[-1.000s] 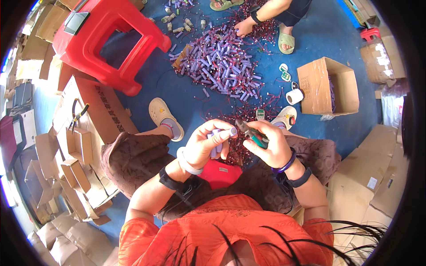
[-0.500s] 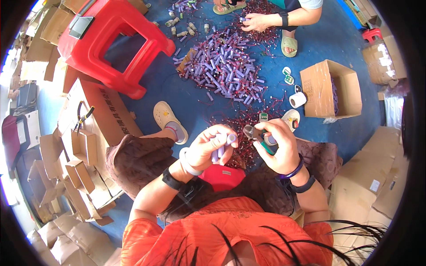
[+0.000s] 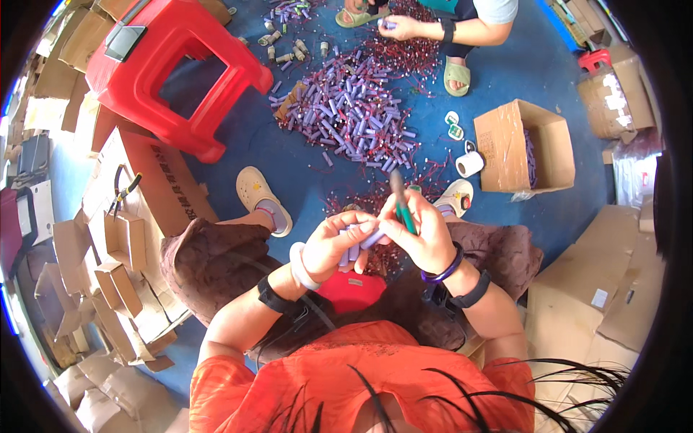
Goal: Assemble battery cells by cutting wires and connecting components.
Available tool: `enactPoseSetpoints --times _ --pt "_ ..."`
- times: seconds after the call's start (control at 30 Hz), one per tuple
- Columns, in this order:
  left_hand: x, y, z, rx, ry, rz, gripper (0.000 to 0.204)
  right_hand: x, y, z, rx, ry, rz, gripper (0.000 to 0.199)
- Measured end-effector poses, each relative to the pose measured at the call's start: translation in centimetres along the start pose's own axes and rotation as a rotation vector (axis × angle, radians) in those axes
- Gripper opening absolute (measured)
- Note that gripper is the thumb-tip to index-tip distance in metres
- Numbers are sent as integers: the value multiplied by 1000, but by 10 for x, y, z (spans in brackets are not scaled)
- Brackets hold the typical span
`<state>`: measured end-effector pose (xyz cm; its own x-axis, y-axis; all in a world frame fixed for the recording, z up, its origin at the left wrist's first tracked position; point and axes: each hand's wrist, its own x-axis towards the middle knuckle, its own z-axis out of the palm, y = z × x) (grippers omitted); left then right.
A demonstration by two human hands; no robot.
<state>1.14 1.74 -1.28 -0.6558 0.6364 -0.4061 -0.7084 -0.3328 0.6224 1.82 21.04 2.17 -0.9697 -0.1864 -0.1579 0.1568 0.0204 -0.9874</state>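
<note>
While you sit over the blue floor (image 3: pixel 303 173), both your hands meet in front of your knees. Your left hand (image 3: pixel 336 245) is closed around a small bunch of purple cylindrical cells (image 3: pixel 359 243); at least two show between the fingers, the exact count hidden by your grip. Your right hand (image 3: pixel 422 234) is curled shut on one green-handled cutting tool (image 3: pixel 401 202), whose dark tip points up and away from you, just above the cells. The two hands touch at the fingertips, and the cells lie between them, nearer your left palm. Both wrists are bent inward, forearms coming up from the lower edge.

Further out you have one large loose pile of purple cells with red wires (image 3: pixel 354 119) on the floor, one red plastic stool (image 3: pixel 173 68) to the left, one open brown cardboard box (image 3: pixel 523 148) to the right, and one white tape roll (image 3: pixel 470 164) just beside that box. Another person's hand (image 3: pixel 398 27) reaches into the far edge of the pile.
</note>
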Motion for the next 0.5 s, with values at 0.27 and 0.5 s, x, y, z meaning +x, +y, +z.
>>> enactPoseSetpoints --times 0.27,0.5 --pt "-6 -2 -1 33 100 183 29 10 9 -5 548 38 286 12" --pt "-5 -4 12 274 92 414 33 10 10 2 485 13 326 12"
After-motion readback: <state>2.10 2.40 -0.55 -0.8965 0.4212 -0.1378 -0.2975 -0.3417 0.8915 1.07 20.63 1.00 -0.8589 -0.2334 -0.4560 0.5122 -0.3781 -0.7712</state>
